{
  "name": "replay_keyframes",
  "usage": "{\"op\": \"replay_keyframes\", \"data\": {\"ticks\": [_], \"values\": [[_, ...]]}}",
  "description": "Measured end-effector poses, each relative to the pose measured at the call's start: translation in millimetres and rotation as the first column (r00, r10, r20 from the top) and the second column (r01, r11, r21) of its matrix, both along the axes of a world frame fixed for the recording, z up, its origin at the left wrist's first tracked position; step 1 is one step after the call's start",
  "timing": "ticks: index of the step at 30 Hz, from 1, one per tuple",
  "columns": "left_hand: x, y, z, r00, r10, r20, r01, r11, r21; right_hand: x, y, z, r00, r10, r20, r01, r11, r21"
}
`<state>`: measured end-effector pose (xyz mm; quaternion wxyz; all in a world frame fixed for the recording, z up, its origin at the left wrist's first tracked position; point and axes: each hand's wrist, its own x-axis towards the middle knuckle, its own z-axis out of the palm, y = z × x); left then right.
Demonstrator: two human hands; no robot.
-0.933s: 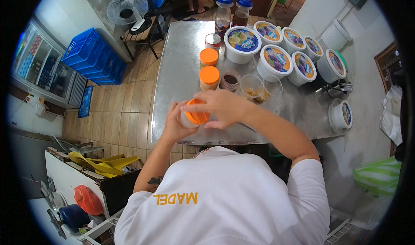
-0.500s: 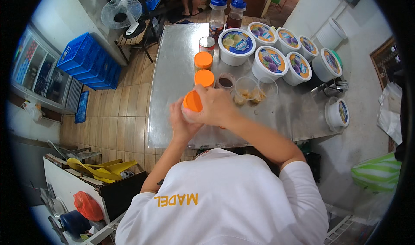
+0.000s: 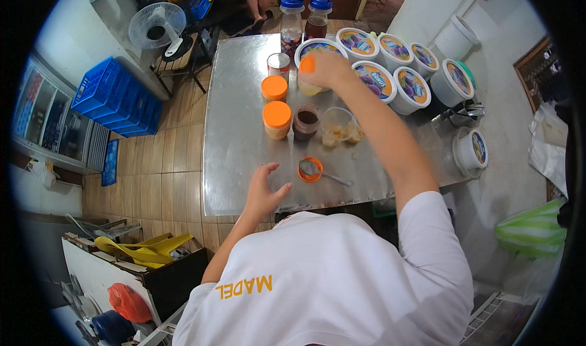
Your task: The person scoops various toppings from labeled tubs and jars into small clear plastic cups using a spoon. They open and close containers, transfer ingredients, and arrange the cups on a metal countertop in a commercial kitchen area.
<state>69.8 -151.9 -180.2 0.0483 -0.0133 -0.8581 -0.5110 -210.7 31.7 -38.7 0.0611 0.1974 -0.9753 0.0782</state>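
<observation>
My right hand (image 3: 332, 70) grips an orange-lidded jar (image 3: 309, 90) with pale contents, held at the far side of the table beside a white tub. Nearer to me, my left hand (image 3: 262, 190) is empty, with fingers apart, just above the metal tabletop. To its right an upturned orange lid (image 3: 316, 163) has a metal spoon (image 3: 337, 179) resting across it. Two orange-capped jars, a near one (image 3: 277, 116) and a far one (image 3: 274, 90), stand beyond the left hand. Beside them are an open jar of dark contents (image 3: 306, 124) and a clear plastic cup (image 3: 334, 121) with light-brown pieces.
Several white ice-cream tubs (image 3: 410, 90) crowd the table's far right. A tin can (image 3: 279, 64) and a blue-lidded pitcher (image 3: 292, 27) stand farther back. Metal utensils (image 3: 473, 110) and a small tub (image 3: 478, 147) sit near the right edge. Blue crates (image 3: 116, 96) are stacked at left.
My right hand has carried the orange-lidded jar away and to the right, toward the tubs. My left hand has let go of it and stays near, uncovering the upturned lid and spoon.
</observation>
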Motion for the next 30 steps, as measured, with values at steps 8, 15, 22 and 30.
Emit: {"op": "replay_keyframes", "data": {"ticks": [8, 15, 22, 30], "values": [[-3.0, 1.5, -15.6, 0.977, -0.163, 0.136, 0.181, 0.974, -0.133, 2.7, -14.3, -38.9, 0.957, -0.113, 0.265, 0.096, 0.992, 0.075], [-15.7, 26.2, -18.0, 0.975, -0.137, 0.174, 0.19, 0.922, -0.338, 127.8, 57.3, 1.5, 0.864, 0.216, 0.455, -0.163, 0.975, -0.152], [-57.9, 18.5, -21.4, 0.989, -0.075, 0.127, 0.093, 0.986, -0.14, 239.1, 105.9, -167.7, 0.949, -0.039, 0.313, 0.101, 0.977, -0.188], [-113.2, 50.8, -73.9, 0.996, -0.045, 0.081, 0.036, 0.994, 0.107, 243.7, 117.8, -180.2, 0.916, 0.009, 0.402, 0.224, 0.818, -0.529]]}}
